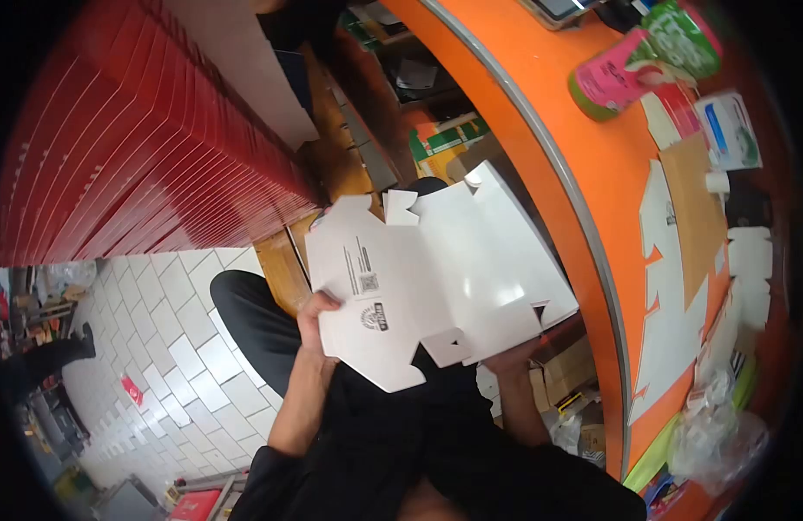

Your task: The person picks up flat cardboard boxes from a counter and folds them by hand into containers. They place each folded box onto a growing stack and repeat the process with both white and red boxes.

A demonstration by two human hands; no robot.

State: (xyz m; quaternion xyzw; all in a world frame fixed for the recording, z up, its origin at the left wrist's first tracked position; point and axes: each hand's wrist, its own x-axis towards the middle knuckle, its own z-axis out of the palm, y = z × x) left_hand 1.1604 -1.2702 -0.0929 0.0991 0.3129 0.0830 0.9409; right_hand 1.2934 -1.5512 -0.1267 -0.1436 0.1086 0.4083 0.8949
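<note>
A white die-cut cardboard box blank (pixel 406 269) is spread out above my lap, creased down its middle. Its left panel carries black print, with a QR code and a round logo. My left hand (pixel 315 323) grips the left edge, thumb on top and the other fingers hidden beneath. My right hand (pixel 513 356) is at the lower right edge, holding the blank from below. Most of its fingers are out of sight under the cardboard. Notched flaps stick out at the top and bottom of the blank.
A tall stack of red flat boxes (pixel 158 139) rises on the left. The orange counter (pixel 558 95) curves along my right, bearing a pink-and-green bottle (pixel 614 74), more white blanks (pixel 666 321) and brown cardboard (pixel 692 208). Plastic bags (pixel 714 434) lie near its end.
</note>
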